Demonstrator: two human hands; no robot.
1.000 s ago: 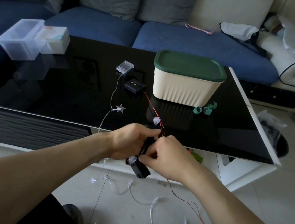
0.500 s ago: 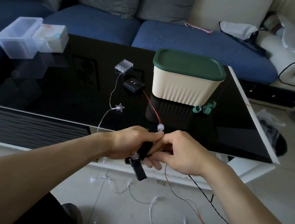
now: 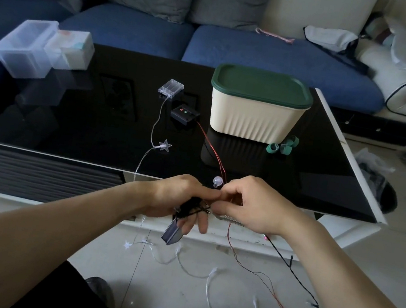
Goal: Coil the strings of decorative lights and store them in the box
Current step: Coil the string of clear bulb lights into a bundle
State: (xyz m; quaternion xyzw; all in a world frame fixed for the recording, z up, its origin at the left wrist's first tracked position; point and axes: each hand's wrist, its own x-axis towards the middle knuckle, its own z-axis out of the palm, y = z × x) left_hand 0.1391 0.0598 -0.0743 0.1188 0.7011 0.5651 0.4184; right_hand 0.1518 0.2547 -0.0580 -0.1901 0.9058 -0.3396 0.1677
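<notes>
My left hand (image 3: 182, 198) holds a black battery case (image 3: 172, 233) with dark wire coiled round its fingers. My right hand (image 3: 249, 204) pinches the black wire against the left hand's fingertips, beside a round bulb (image 3: 218, 181). A red-and-black wire (image 3: 210, 147) runs from a black switch box (image 3: 184, 115) on the black table (image 3: 69, 130) to my hands, then trails to the floor. A clear battery case (image 3: 171, 88) feeds a clear string with a star light (image 3: 165, 146), which drops over the table edge. The cream box with a green lid (image 3: 257, 104) stands closed.
Green rings (image 3: 282, 146) lie beside the cream box. Clear plastic containers (image 3: 38, 52) stand at the table's back left. Loose clear and dark light strings (image 3: 208, 274) lie on the tiled floor. A blue sofa (image 3: 263, 50) stands behind the table.
My right hand has moved up and back to the left hand's fingertips, laying more dark wire round the left fingers. The battery case in my left hand has tilted.
</notes>
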